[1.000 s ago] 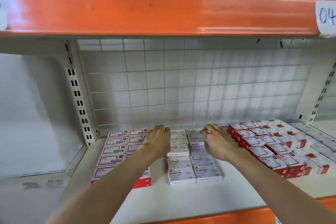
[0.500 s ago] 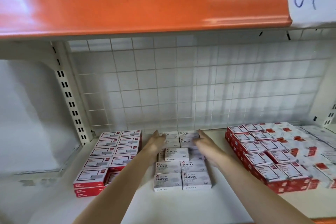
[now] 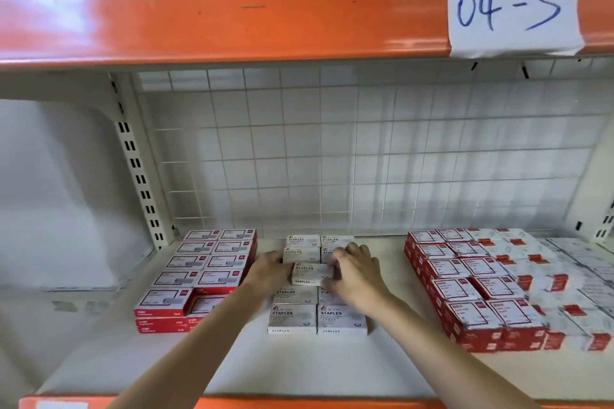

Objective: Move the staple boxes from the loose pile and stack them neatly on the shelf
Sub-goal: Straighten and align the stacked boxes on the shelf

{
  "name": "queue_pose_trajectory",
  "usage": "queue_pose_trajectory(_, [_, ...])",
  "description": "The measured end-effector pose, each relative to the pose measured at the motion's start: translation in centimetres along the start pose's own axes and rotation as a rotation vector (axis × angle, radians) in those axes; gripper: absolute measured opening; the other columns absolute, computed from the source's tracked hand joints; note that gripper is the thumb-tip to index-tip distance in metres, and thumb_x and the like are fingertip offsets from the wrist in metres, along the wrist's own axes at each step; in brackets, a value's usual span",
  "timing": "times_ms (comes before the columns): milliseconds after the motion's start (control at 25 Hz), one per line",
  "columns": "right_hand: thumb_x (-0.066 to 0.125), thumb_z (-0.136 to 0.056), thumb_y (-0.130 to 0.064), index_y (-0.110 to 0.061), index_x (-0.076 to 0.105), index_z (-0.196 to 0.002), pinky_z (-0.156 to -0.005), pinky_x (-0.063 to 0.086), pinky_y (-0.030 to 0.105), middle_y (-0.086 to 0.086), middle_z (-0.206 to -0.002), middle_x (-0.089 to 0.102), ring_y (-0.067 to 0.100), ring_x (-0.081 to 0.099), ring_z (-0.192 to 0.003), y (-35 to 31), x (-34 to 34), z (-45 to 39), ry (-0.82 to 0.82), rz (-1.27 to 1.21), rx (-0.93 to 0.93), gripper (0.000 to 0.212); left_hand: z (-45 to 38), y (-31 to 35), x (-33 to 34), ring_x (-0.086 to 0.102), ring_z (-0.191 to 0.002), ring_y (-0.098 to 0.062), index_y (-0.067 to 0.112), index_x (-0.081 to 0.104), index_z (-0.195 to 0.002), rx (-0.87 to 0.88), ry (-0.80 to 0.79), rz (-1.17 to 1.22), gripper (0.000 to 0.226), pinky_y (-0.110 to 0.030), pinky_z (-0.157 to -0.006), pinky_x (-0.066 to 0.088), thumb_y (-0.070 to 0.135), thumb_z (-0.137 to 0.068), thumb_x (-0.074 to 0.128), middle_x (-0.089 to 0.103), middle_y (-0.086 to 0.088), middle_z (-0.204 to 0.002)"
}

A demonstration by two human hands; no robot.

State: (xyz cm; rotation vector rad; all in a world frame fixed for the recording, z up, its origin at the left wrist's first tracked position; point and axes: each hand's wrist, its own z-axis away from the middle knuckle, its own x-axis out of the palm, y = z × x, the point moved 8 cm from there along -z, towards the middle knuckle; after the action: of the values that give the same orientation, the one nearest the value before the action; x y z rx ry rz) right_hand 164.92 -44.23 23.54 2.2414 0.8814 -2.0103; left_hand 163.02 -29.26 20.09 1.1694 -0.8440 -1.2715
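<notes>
left hand (image 3: 269, 271): I see it pressed against the left end of one white staple box (image 3: 310, 273), fingers curled on that end.
right hand (image 3: 356, 272): fingers bent over the right end of the same box, pinching it from that side; thumb hidden, so I can't tell the exact grip.
held box: caught between my two hands, lying flat and a bit skewed on top of the white stack (image 3: 317, 315); whether it rests on or sits just above the layer below, I can't tell.
white stack: two columns running from just in front of the wrists to beyond the fingertips, "STAPLES" printed on the lids.
red boxes, left (image 3: 199, 276): neat two-column stack just left of my left hand, several layers.
red boxes, right (image 3: 465, 289): tidy rows well right of my right hand.
loose pile (image 3: 545, 279): farther right of those rows, blurred, red-and-white boxes lying unevenly.
shelf (image 3: 299, 365): white board bare under my forearms, wire grid behind.
beam (image 3: 232, 20): orange, overhead, paper label (image 3: 511, 10) reading "04-5".
</notes>
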Motion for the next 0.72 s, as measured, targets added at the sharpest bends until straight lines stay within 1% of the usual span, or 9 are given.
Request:
queue_pose_trajectory(80, [0.058,-0.087,-0.030,-0.015,0.051,-0.123,-0.097,0.032,0.035,0.006,-0.123,0.047,0.026,0.038,-0.120,-1.8,0.1,-0.4,0.021,0.038,-0.084,0.039,0.3,0.0,-0.4,0.068,-0.090,-0.036,0.007,0.071,-0.100,0.035,0.013,-0.002,0.036,-0.049,-0.085,0.054,-0.013,-0.084,0.045,0.072,-0.020,-0.095])
queue_pose_trajectory(160, [0.056,-0.087,-0.019,-0.013,0.052,-0.123,-0.098,0.034,0.034,0.009,-0.123,0.048,0.028,0.040,-0.120,-3.4,0.7,-0.6,0.022,0.007,-0.143,0.037,0.9,0.5,-0.5,0.064,-0.100,-0.039,0.014,0.071,-0.100,0.088,0.031,-0.100,0.040,-0.052,-0.095,0.049,-0.011,-0.083,0.044,0.069,-0.021,-0.102])
queue_pose_trajectory(240, [0.056,-0.086,-0.016,-0.011,0.052,-0.122,-0.099,0.035,0.032,0.010,-0.123,0.046,0.028,0.040,-0.120,-4.1,0.7,-0.6,0.021,-0.036,-0.174,0.037,1.5,0.8,-0.4,0.063,-0.102,-0.033,0.022,0.068,-0.104,0.126,0.055,-0.255,0.041,-0.044,-0.094,0.050,-0.005,-0.082,0.047,0.070,-0.013,-0.105])
queue_pose_trajectory(320, [0.060,-0.086,-0.027,-0.013,0.050,-0.123,-0.100,0.036,0.033,0.008,-0.125,0.041,0.028,0.040,-0.119,-3.2,-0.1,-0.5,0.036,-0.009,-0.138,0.041,1.8,1.1,-0.4,0.064,-0.095,-0.027,0.021,0.065,-0.111,0.143,0.097,-0.388,0.040,-0.035,-0.084,0.051,-0.002,-0.083,0.047,0.069,-0.008,-0.104])
queue_pose_trajectory(360, [0.061,-0.086,-0.033,-0.013,0.048,-0.124,-0.099,0.038,0.034,0.008,-0.125,0.040,0.029,0.043,-0.118,-2.3,-0.5,-0.3,0.028,0.038,-0.102,0.044,1.8,1.1,-0.4,0.065,-0.093,-0.025,0.020,0.064,-0.112,0.140,0.110,-0.394,0.038,-0.033,-0.082,0.053,-0.001,-0.085,0.047,0.069,-0.007,-0.104])
queue_pose_trajectory(400, [0.061,-0.086,-0.036,-0.013,0.048,-0.125,-0.097,0.040,0.035,0.008,-0.125,0.041,0.029,0.046,-0.115,-1.5,-0.6,-0.1,0.015,0.070,-0.074,0.047,1.8,1.0,-0.4,0.065,-0.095,-0.024,0.020,0.064,-0.113,0.130,0.105,-0.373,0.037,-0.036,-0.086,0.054,-0.001,-0.088,0.046,0.069,-0.007,-0.105])
queue_pose_trajectory(480, [0.060,-0.089,-0.029,-0.010,0.047,-0.128,-0.097,0.043,0.034,0.009,-0.125,0.045,0.027,0.050,-0.114,-1.1,-0.4,0.2,0.001,0.032,-0.078,0.045,1.7,1.0,-0.3,0.066,-0.097,-0.026,0.021,0.065,-0.113,0.108,0.093,-0.339,0.037,-0.042,-0.090,0.054,0.000,-0.090,0.045,0.070,-0.007,-0.107])
queue_pose_trajectory(600, [0.053,-0.091,-0.012,-0.006,0.051,-0.126,-0.096,0.042,0.033,0.011,-0.125,0.045,0.027,0.049,-0.116,-3.1,0.5,0.0,-0.002,-0.002,-0.143,0.035,1.3,0.8,-0.7,0.066,-0.097,-0.036,0.017,0.066,-0.114,0.101,0.113,-0.329,0.044,-0.049,-0.088,0.053,-0.005,-0.090,0.037,0.070,-0.014,-0.105])
queue_pose_trajectory(720, [0.053,-0.090,-0.018,-0.007,0.052,-0.124,-0.097,0.041,0.033,0.010,-0.124,0.046,0.027,0.048,-0.118,-3.5,0.6,-0.2,-0.010,-0.006,-0.177,0.036,0.7,0.3,-1.1,0.065,-0.088,-0.032,0.012,0.063,-0.118,0.077,0.112,-0.306,0.044,-0.043,-0.088,0.053,-0.006,-0.090,0.034,0.068,-0.010,-0.099])
